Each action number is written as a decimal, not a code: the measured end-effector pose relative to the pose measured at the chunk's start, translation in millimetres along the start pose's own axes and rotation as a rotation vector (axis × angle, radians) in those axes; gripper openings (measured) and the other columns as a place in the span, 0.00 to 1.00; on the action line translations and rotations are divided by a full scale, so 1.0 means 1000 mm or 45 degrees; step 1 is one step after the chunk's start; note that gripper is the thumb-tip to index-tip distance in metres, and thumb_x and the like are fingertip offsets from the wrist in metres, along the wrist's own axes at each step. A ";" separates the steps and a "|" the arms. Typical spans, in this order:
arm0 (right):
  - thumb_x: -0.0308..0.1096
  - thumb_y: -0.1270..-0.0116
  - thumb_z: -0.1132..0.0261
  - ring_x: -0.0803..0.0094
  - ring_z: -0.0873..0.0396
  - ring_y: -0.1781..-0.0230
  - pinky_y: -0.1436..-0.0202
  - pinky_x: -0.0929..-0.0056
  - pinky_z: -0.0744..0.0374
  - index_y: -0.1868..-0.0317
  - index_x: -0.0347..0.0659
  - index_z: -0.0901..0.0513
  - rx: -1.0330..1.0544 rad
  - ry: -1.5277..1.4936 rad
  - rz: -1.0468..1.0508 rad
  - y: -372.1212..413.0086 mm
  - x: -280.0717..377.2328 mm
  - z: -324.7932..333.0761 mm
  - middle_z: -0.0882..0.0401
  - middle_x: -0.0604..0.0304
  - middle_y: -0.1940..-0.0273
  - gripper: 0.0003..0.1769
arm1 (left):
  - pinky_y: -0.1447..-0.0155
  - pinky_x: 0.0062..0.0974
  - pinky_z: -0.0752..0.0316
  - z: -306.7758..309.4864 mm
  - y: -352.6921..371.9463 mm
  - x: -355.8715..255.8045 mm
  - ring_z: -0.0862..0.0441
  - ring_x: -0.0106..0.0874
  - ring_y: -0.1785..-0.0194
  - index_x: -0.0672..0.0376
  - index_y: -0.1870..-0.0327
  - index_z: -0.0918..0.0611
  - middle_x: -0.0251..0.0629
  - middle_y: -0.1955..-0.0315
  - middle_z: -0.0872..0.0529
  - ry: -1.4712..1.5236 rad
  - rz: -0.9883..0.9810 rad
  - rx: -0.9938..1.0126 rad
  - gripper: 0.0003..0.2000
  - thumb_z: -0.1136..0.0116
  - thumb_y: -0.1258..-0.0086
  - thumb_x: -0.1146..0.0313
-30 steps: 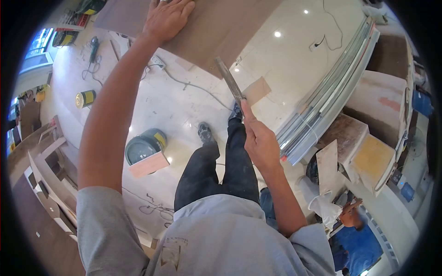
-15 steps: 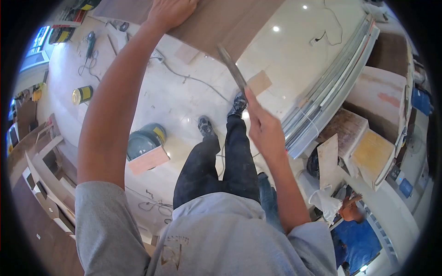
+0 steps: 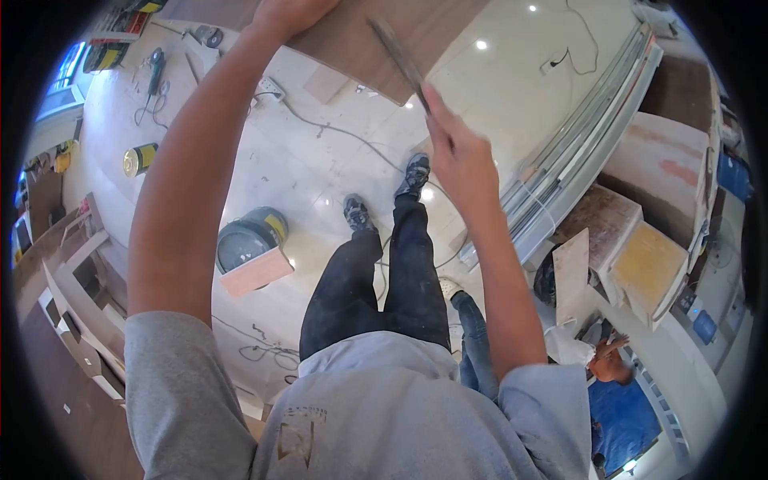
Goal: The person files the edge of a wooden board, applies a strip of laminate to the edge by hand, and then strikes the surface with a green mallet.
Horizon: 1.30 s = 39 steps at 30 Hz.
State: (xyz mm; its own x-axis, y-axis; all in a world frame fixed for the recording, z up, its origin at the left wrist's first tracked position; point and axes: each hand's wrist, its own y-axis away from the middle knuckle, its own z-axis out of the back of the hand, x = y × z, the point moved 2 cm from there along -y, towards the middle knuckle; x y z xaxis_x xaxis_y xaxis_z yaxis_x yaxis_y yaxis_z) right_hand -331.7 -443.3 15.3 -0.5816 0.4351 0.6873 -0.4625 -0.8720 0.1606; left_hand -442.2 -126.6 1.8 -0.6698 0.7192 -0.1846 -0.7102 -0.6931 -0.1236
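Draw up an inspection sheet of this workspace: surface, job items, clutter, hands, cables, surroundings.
Surface: pale, glossy floor, dirty in places.
Job's things: brown board; long thin tool, contact with the board unclear.
Clutter: dark bucket, pinkish panel, metal strips, yellow-and-black can.
Hands: left hand at the board, partly out of frame; right hand gripping the tool.
Cables: grey cable across the floor.
Surroundings: another person's leg, close by on the right.

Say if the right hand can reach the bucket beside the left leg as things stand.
Likely not: the right hand holds a thin bar, and the bucket sits low on the floor, beyond both legs.
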 end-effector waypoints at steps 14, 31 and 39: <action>0.31 0.19 0.34 0.37 0.14 0.65 0.59 0.47 0.17 0.19 0.66 0.22 0.019 -0.003 0.095 -0.007 0.014 -0.007 0.16 0.38 0.66 0.32 | 0.07 0.54 0.57 -0.002 -0.001 0.009 0.45 0.45 0.08 0.45 0.13 0.29 0.40 0.12 0.34 0.009 0.007 -0.111 0.27 0.58 0.09 0.55; 0.33 0.17 0.35 0.45 0.17 0.70 0.61 0.57 0.18 0.22 0.65 0.18 -0.098 0.019 0.019 0.015 -0.003 -0.004 0.18 0.36 0.66 0.27 | 0.06 0.53 0.58 -0.002 0.000 0.004 0.47 0.43 0.07 0.44 0.14 0.28 0.37 0.11 0.35 0.058 0.032 -0.084 0.26 0.58 0.08 0.55; 0.33 0.19 0.34 0.40 0.14 0.69 0.64 0.45 0.19 0.18 0.71 0.24 -0.085 0.080 0.110 -0.012 0.004 -0.009 0.17 0.42 0.71 0.33 | 0.07 0.57 0.62 0.006 0.002 -0.004 0.49 0.42 0.06 0.43 0.13 0.29 0.34 0.10 0.37 0.044 0.095 -0.039 0.26 0.58 0.08 0.54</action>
State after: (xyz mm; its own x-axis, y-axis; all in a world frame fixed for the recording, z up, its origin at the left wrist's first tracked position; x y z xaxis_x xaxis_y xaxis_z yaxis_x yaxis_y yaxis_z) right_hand -334.0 -429.2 9.7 -0.6613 0.3739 0.6503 -0.4511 -0.8909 0.0534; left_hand -442.7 -130.5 8.2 -0.7121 0.6640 -0.2281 -0.6515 -0.7460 -0.1381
